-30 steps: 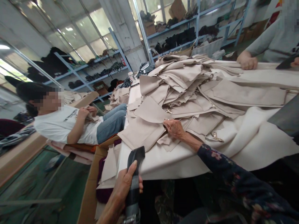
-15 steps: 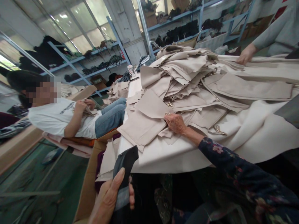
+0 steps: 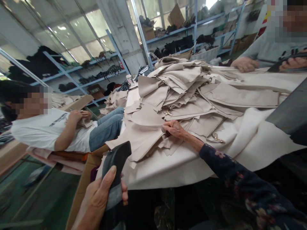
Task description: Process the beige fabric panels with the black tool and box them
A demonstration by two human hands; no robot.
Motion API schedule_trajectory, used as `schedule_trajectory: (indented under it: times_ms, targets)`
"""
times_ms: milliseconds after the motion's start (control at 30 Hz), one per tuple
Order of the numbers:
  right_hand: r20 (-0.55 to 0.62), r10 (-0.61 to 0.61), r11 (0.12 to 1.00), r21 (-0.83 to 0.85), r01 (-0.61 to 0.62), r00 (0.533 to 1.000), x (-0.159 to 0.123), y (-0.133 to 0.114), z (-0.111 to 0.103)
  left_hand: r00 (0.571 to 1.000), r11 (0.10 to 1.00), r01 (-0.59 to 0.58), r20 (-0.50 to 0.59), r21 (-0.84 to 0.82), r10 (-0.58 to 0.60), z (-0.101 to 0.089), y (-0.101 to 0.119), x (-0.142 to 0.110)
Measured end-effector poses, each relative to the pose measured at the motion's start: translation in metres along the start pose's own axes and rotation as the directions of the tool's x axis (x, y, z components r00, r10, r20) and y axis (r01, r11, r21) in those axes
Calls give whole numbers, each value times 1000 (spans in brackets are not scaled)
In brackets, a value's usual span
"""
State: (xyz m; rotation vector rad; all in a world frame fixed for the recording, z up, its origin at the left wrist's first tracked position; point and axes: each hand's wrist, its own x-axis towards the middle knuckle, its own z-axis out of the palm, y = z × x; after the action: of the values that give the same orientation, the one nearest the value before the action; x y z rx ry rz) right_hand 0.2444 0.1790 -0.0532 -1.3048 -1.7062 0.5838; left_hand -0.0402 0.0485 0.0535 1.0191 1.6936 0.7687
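Note:
In the lower left, my left hand (image 3: 92, 196) is wrapped around a black hand-held tool (image 3: 118, 155) with a bent head and a grey band; its exact kind is unclear. The fingers of my right hand (image 3: 175, 128) are pinched at the edge of a beige fabric piece (image 3: 147, 115) at the near side of the table. Below it, close to the tool's head, lies another beige panel (image 3: 134, 140). Small gold-coloured metal clasps (image 3: 218, 138) lie among the pieces to the right of my right hand.
A tall heap of beige pieces (image 3: 179, 73) covers the middle of the white-covered table (image 3: 168, 169). A seated co-worker (image 3: 48, 131) is at the left, handling something. At far right, another person's hand (image 3: 244, 64) rests on the table. A cardboard box (image 3: 79, 191) stands below the left edge.
The view has shifted, so most things sit further left. My right hand is still at the fabric edge, and the panel below reaches further left, towards the tool. More of the far-right person shows.

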Motion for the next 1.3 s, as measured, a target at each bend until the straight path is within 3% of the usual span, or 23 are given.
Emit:
schedule_trajectory:
  times_ms: [133, 333, 433, 567, 833, 1033, 1300]
  targets:
    - [137, -28, 976, 218, -3, 990, -2, -3, 0, 989, 998, -45, 144, 34, 40, 25, 11, 3]
    - [289, -96, 913, 406, -32, 952, -4, -2, 3, 939, 992, -101, 338, 81, 69, 68, 7, 30]
    - [325, -106, 886, 459, -59, 940, -3, 2, 4, 926, 994, -89, 373, 64, 59, 79, 7, 43]
    - [337, -105, 864, 497, -82, 936, -3, 4, 4, 929, 990, -140, 344, -23, 140, 89, 10, 54]
    - [385, -121, 868, 488, -90, 915, -3, 5, 5, 928, 983, -185, 329, -3, 176, 92, -14, 45]
    - [373, -117, 889, 453, -71, 920, -4, -2, 2, 957, 985, -133, 243, -106, 156, 90, -4, 54]
    - [399, -121, 916, 398, -53, 909, -5, -4, 2, 933, 992, -128, 338, -12, 125, 82, -23, 39]
